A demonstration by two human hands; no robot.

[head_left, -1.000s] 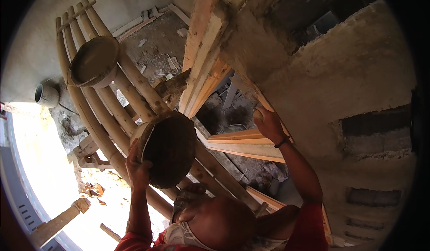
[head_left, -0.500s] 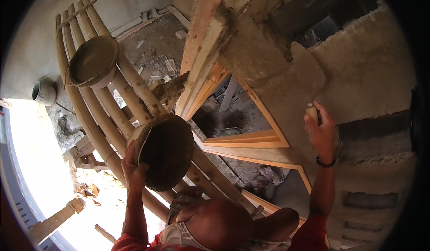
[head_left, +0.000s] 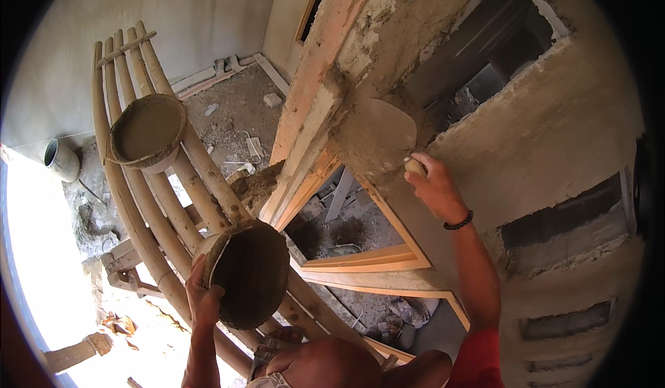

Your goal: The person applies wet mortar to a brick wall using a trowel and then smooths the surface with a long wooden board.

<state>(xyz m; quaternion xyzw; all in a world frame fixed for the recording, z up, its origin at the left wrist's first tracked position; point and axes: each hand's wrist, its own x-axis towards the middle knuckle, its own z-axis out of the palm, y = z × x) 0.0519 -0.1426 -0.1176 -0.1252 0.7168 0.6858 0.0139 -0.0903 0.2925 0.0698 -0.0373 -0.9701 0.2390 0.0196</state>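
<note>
My left hand (head_left: 204, 296) is closed on the rim of a mortar-caked bucket (head_left: 249, 274), which is tilted so its dark inside shows. The bucket is over the bamboo poles in front of me. In my right hand (head_left: 438, 188) is the wooden handle of a trowel (head_left: 385, 126). Its broad blade lies against the rough plastered wall (head_left: 478, 159), just above the corner of a wooden frame (head_left: 395, 225). Whether mortar is under the blade, I cannot tell.
Several bamboo poles (head_left: 131, 211) form a platform under me. A round tub of wet mortar (head_left: 149, 130) rests on them farther off. A grey bucket (head_left: 62, 159) stands on the ground at far left. Rubble (head_left: 242, 111) lies below, and openings (head_left: 485, 55) break the wall at right.
My right hand has swept the trowel left along the wall, toward the timber frame's upper corner. My left hand still holds the tilted bucket. The whole view has shifted slightly.
</note>
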